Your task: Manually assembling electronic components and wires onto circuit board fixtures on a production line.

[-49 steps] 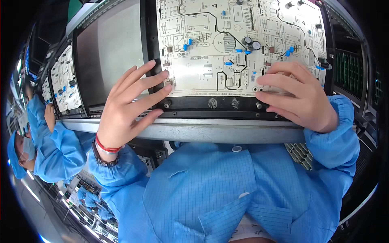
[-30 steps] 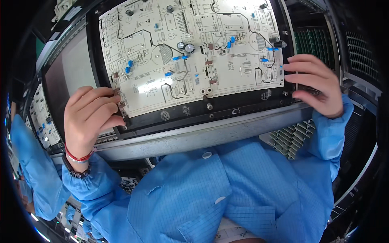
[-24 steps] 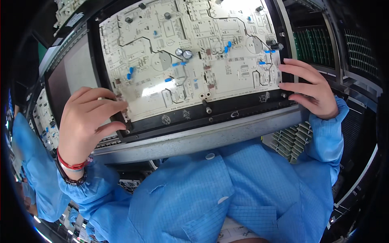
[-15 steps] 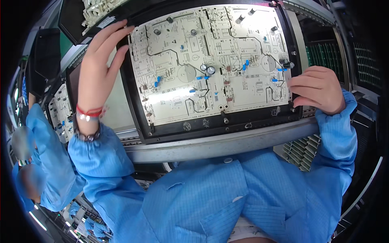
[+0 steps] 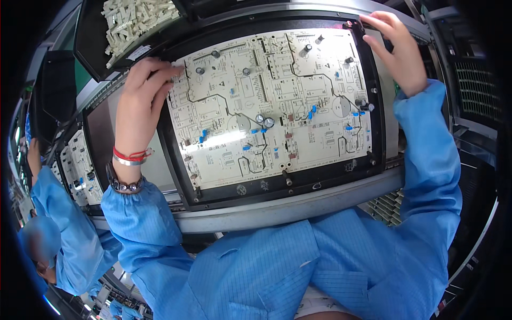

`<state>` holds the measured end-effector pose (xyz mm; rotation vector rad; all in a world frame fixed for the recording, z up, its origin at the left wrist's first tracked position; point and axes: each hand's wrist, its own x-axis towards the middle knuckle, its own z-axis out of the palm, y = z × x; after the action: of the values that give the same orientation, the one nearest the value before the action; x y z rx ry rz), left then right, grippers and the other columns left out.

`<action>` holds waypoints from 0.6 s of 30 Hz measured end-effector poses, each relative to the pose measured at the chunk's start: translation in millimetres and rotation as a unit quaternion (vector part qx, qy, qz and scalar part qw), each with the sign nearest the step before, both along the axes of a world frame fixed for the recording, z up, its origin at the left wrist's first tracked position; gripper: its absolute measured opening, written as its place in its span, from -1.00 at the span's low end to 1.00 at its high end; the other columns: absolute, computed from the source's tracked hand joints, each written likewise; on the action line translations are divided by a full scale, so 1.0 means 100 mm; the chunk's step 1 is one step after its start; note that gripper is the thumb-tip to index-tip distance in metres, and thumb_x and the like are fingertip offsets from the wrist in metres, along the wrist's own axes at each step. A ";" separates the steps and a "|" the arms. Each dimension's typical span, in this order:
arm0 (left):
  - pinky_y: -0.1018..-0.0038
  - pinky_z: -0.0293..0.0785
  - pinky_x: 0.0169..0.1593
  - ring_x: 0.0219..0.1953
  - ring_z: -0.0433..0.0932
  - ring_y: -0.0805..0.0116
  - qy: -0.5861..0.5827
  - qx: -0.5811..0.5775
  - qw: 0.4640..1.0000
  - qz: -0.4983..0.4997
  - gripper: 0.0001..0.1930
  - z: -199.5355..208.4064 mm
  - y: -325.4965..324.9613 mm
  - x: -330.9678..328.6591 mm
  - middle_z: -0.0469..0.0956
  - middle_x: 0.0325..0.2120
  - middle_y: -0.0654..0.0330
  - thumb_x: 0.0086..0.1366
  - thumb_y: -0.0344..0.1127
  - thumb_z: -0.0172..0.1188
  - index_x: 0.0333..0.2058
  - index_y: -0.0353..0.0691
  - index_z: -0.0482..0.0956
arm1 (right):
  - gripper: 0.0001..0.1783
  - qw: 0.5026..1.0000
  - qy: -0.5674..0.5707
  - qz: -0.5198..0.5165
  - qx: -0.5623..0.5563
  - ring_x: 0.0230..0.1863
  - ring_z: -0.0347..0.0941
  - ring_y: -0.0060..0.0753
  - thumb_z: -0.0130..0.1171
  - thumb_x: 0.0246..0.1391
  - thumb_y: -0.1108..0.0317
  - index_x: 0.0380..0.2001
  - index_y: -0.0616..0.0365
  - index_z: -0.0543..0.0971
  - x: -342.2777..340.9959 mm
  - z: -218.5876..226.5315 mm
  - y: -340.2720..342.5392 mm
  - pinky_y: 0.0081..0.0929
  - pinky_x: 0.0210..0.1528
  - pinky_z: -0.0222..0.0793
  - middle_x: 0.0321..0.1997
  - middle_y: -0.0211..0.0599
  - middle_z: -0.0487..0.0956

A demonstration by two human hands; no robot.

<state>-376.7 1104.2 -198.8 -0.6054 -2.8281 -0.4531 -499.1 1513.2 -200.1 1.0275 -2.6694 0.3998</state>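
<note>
In front of me a white printed circuit board (image 5: 224, 165) lies in a black carrier frame (image 5: 256, 195). It bears upright capacitors (image 5: 264, 121), small blue parts (image 5: 312, 111) and round outlines. My left hand (image 5: 144, 90) is at the board's upper left corner, fingertips over its edge and thumb apart from them; whether they press on it I cannot tell. At the frame's upper right corner is my right hand (image 5: 394, 48), its fingers stretched out and thumb apart, close to a corner post (image 5: 349, 24). Neither hand visibly holds anything.
A black bin (image 5: 90, 42) of white connectors (image 5: 136, 24) stands at the far left. A metal rail (image 5: 298, 209) runs along the near side. Another circuit board (image 5: 82, 165) lies at left, beside a person in blue sleeves (image 5: 69, 218). Green slotted racks (image 5: 474, 80) stand at right.
My right hand has moved from the board's lower right side up to the frame's upper right corner. My left fingers have bent inward over the board's corner. The board appears lower in view.
</note>
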 end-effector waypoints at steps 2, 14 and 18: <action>0.33 0.40 -0.05 -0.06 0.44 0.10 0.009 0.009 1.000 0.007 -0.71 0.00 0.02 0.00 0.48 -0.19 0.13 0.04 -0.60 0.18 -0.22 -0.20 0.61 | -0.67 0.999 0.037 0.016 -0.014 0.00 0.42 -0.29 0.16 0.09 0.37 -0.04 0.10 0.55 -0.01 -0.12 -0.02 -0.47 0.05 0.31 -0.09 -0.24 0.47; 0.28 0.41 0.00 0.02 0.40 0.06 0.004 -0.028 1.000 0.001 -0.62 0.13 0.09 0.04 0.45 -0.15 0.10 0.03 -0.69 0.10 -0.17 -0.19 0.61 | -0.80 0.955 -0.177 -0.134 -0.199 -0.44 0.33 -0.72 0.26 0.04 0.37 -0.33 0.30 0.60 0.11 -0.07 -0.32 -0.71 -0.36 0.25 -0.47 -0.44 0.51; 0.31 0.47 -0.08 -0.11 0.52 0.04 -0.085 0.022 0.996 0.029 -0.62 0.45 0.16 0.08 0.52 -0.13 0.09 0.02 -0.68 0.07 -0.16 -0.21 0.59 | -0.81 0.981 -0.165 0.016 -0.102 -0.36 0.43 -0.57 0.19 0.09 0.41 -0.26 0.30 0.60 0.01 0.29 -0.24 -0.62 -0.25 0.34 -0.31 -0.30 0.57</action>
<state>-368.6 1120.4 -153.3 -0.4954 -2.9770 -0.5816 -498.1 1489.6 -171.4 1.0163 -2.8172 0.9014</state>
